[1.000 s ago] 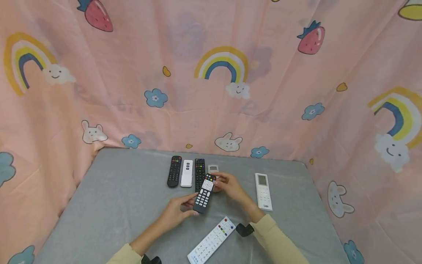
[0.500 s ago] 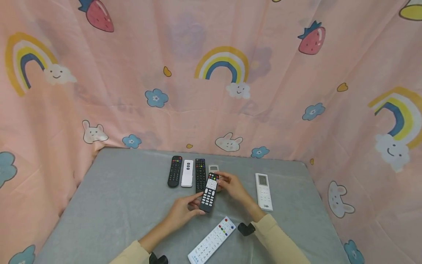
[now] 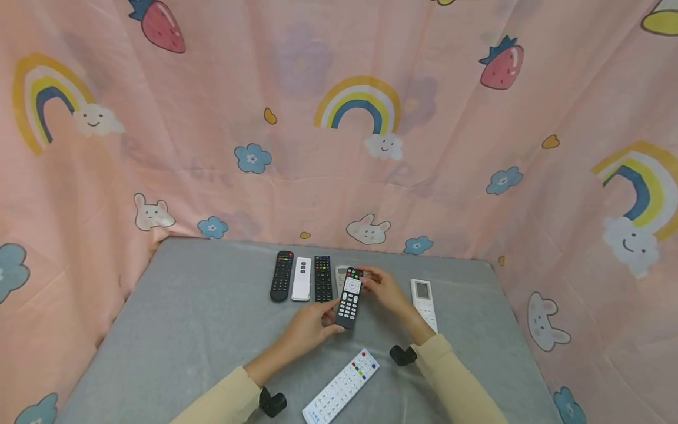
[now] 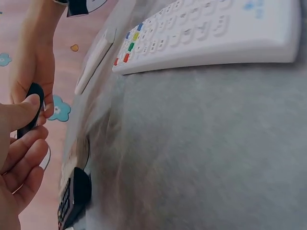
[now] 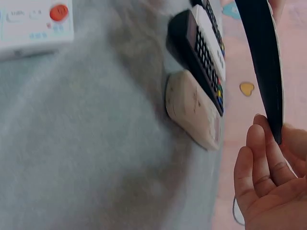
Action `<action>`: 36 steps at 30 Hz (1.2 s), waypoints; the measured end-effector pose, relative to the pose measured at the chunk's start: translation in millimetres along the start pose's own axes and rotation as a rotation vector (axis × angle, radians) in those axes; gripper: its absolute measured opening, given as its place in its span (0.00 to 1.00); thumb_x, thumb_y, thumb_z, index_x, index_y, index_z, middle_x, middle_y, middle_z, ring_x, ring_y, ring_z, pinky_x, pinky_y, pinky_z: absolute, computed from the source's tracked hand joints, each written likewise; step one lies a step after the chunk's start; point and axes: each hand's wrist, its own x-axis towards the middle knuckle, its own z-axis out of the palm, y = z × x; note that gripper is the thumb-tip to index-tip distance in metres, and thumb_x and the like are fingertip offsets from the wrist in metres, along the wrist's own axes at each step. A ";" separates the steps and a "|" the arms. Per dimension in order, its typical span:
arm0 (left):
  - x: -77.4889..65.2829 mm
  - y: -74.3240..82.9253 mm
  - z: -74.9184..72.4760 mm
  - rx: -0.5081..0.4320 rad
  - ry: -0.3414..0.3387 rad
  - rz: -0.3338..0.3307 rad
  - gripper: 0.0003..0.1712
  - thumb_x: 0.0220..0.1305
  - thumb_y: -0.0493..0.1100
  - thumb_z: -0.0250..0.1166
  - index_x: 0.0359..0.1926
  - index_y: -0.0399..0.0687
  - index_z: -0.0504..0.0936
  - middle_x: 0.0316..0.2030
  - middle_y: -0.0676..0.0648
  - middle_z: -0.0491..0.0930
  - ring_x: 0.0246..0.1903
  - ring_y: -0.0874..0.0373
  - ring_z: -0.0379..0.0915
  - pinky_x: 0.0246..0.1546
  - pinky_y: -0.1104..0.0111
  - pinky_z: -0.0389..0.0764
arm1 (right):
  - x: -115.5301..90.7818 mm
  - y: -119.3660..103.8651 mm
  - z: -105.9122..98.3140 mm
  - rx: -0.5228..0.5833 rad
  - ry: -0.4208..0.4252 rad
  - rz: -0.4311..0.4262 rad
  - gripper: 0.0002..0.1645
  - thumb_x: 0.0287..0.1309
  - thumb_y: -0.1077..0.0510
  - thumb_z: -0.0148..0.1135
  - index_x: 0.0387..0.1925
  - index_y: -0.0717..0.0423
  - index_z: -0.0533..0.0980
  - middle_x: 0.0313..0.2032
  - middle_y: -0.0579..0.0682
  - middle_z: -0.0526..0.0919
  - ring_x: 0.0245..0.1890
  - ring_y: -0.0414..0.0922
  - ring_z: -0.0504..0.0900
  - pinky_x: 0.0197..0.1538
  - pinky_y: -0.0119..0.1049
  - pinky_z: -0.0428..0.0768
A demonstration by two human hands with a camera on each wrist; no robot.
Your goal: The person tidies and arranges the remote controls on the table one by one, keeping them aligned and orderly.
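Note:
A black remote control [image 3: 348,299] with white buttons is held between both hands, raised off the table as the right wrist view shows. My left hand [image 3: 308,327] pinches its lower end between thumb and fingers. At the upper end, my right hand [image 3: 388,290] pinches the right edge; in the right wrist view the thumb and fingers meet on the tip of the dark remote [image 5: 264,62]. Behind it, partly covered in the head view, lies a small whitish remote [image 5: 192,110] with a little screen.
Left of the held remote lie a black remote [image 3: 322,278], a white remote [image 3: 301,279] and another black remote [image 3: 282,275] in a row. A long white remote [image 3: 341,386] lies slanted in front. A white remote with a screen [image 3: 423,299] lies right, partly behind the right forearm.
Both hands have carried the black remote to the right and farther back, over the small whitish remote. The right forearm now covers the lower end of the white remote with a screen.

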 end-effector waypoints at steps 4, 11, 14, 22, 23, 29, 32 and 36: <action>12.2 1.8 6.1 0.048 0.014 0.002 0.39 0.51 0.53 0.76 0.62 0.41 0.77 0.30 0.57 0.85 0.28 0.72 0.76 0.36 0.76 0.78 | 5.0 5.3 -10.6 -0.006 0.004 -0.065 0.22 0.72 0.58 0.53 0.62 0.62 0.73 0.38 0.60 0.84 0.33 0.43 0.82 0.43 0.43 0.85; 29.2 6.1 16.8 0.117 0.031 0.003 0.39 0.51 0.55 0.76 0.62 0.44 0.78 0.26 0.60 0.83 0.25 0.73 0.70 0.31 0.77 0.73 | 14.8 9.0 -22.8 -0.068 0.027 -0.047 0.21 0.72 0.59 0.51 0.63 0.60 0.73 0.39 0.60 0.84 0.34 0.42 0.81 0.42 0.39 0.84; 35.1 6.3 22.6 0.145 0.028 0.003 0.39 0.52 0.55 0.75 0.62 0.45 0.78 0.24 0.61 0.81 0.22 0.73 0.67 0.28 0.78 0.70 | 21.1 10.0 -24.9 -0.111 0.036 0.038 0.22 0.72 0.62 0.50 0.65 0.59 0.72 0.41 0.62 0.83 0.37 0.47 0.82 0.45 0.43 0.84; 49.3 5.2 35.7 0.178 0.040 -0.017 0.37 0.51 0.56 0.76 0.61 0.45 0.79 0.22 0.62 0.79 0.20 0.73 0.66 0.25 0.78 0.68 | 31.5 12.0 -29.1 -0.173 0.066 0.105 0.22 0.73 0.62 0.49 0.66 0.56 0.72 0.43 0.64 0.82 0.39 0.53 0.82 0.46 0.45 0.83; 51.0 5.4 36.9 0.176 0.043 -0.019 0.37 0.51 0.56 0.76 0.60 0.45 0.79 0.22 0.62 0.78 0.20 0.73 0.66 0.25 0.78 0.69 | 32.5 12.3 -29.7 -0.181 0.067 0.103 0.23 0.73 0.62 0.48 0.66 0.57 0.71 0.43 0.64 0.82 0.39 0.52 0.82 0.45 0.44 0.83; 59.9 7.0 45.2 0.188 0.057 -0.048 0.36 0.49 0.55 0.77 0.58 0.46 0.81 0.19 0.63 0.78 0.19 0.74 0.66 0.25 0.78 0.68 | 38.4 13.4 -32.8 -0.194 0.072 0.101 0.23 0.73 0.63 0.47 0.66 0.58 0.70 0.44 0.66 0.82 0.40 0.56 0.83 0.43 0.41 0.82; 63.0 7.5 49.6 0.206 0.069 -0.073 0.36 0.48 0.54 0.78 0.58 0.46 0.81 0.19 0.63 0.78 0.18 0.74 0.66 0.23 0.78 0.68 | 41.0 13.4 -33.5 -0.197 0.070 0.115 0.23 0.73 0.63 0.47 0.67 0.58 0.70 0.46 0.66 0.81 0.42 0.59 0.82 0.44 0.42 0.82; 65.8 7.3 53.5 0.208 0.084 -0.093 0.36 0.48 0.54 0.78 0.57 0.45 0.82 0.19 0.61 0.80 0.18 0.74 0.68 0.22 0.78 0.69 | 44.8 16.0 -33.2 -0.191 0.067 0.137 0.24 0.73 0.63 0.47 0.67 0.57 0.70 0.46 0.66 0.81 0.42 0.59 0.82 0.44 0.42 0.82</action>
